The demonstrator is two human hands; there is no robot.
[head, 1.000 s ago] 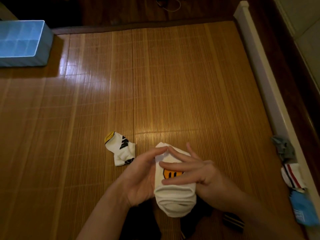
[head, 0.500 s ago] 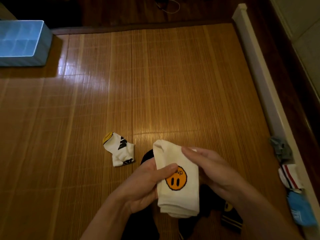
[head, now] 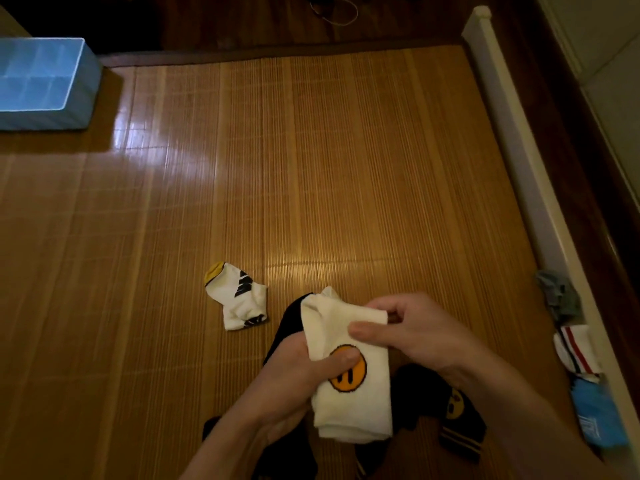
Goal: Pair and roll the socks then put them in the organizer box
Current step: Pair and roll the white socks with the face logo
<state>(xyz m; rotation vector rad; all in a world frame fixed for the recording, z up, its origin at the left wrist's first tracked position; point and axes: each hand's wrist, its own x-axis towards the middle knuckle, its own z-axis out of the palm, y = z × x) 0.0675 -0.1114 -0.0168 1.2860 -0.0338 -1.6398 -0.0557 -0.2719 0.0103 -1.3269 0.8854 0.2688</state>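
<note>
Basically, the smiley socks [head: 356,403] are pinched at the far edge by the right hand [head: 419,330] and gripped mid-length by the left hand [head: 291,375]. Soft, light, floppy: both layers are best clamped at that edge. The organizer box [head: 81,88] is sat far beyond the fingertips.

The blue box [head: 80,85] is cut off by the left edge. The black socks [head: 414,393] lie partly hidden under the white sock [head: 360,405] and both forearms. Of the left hand [head: 294,374], only the thumb shows in front of that sock.
</note>
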